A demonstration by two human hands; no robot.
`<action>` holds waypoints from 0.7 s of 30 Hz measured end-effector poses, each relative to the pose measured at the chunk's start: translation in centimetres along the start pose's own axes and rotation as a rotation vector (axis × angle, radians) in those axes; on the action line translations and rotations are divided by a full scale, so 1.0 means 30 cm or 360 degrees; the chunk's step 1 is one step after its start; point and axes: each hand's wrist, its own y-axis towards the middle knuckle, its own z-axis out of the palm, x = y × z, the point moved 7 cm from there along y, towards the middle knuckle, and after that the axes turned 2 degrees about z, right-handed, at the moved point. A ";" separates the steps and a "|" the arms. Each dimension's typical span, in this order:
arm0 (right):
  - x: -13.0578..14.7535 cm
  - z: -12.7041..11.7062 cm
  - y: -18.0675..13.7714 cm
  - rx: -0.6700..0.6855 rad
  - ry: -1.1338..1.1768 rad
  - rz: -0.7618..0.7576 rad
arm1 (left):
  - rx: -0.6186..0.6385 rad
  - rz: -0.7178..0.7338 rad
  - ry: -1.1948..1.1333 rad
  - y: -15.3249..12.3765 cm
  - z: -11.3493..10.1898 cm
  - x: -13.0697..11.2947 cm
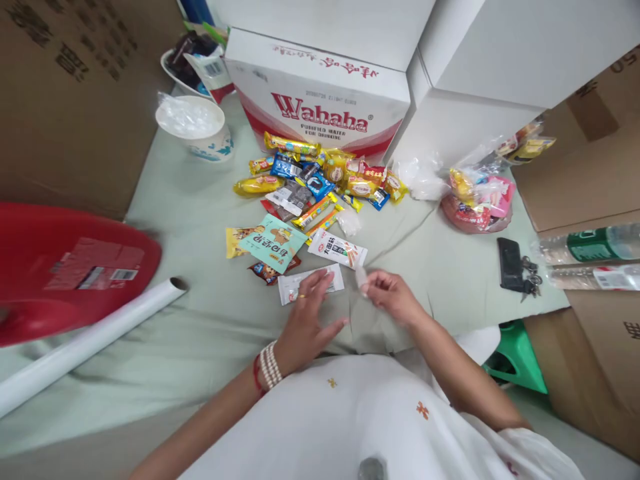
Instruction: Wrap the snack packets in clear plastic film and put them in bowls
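Observation:
My left hand (306, 320) lies with fingers spread on the pale green sheet (200, 220), its fingertips resting on a flat white snack packet (300, 285). My right hand (390, 293) is closed in a pinch on a small white wrapper (361, 275), just right of that packet. Beyond the hands lie a teal packet (271, 243), a white packet with red print (337, 249) and a heap of several colourful snack packets (320, 177).
A Wahaha water carton (320, 100) and white boxes stand behind the heap. A white tub (193, 127), a red plastic stool (65, 267) and a white tube (90, 340) are left. Right: a bowl of snacks (477, 200), a phone with keys (515, 267), water bottles (595, 247).

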 end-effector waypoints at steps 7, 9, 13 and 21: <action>0.459 -0.325 0.012 -0.0567 -0.1420 -0.0671 | 0.0316 0.0103 0.0077 0.040 0.092 -0.013; 0.671 -0.570 0.053 -0.1121 -0.1567 -0.0756 | 0.0249 0.0020 0.0083 0.004 0.080 0.017; 0.891 -0.865 0.240 -0.1292 -0.2395 -0.0469 | 0.0227 -0.0035 0.0058 -0.057 0.075 0.051; 0.777 -0.911 0.357 -0.0951 -0.2535 -0.0048 | 0.0307 0.0034 0.0014 -0.050 0.072 0.068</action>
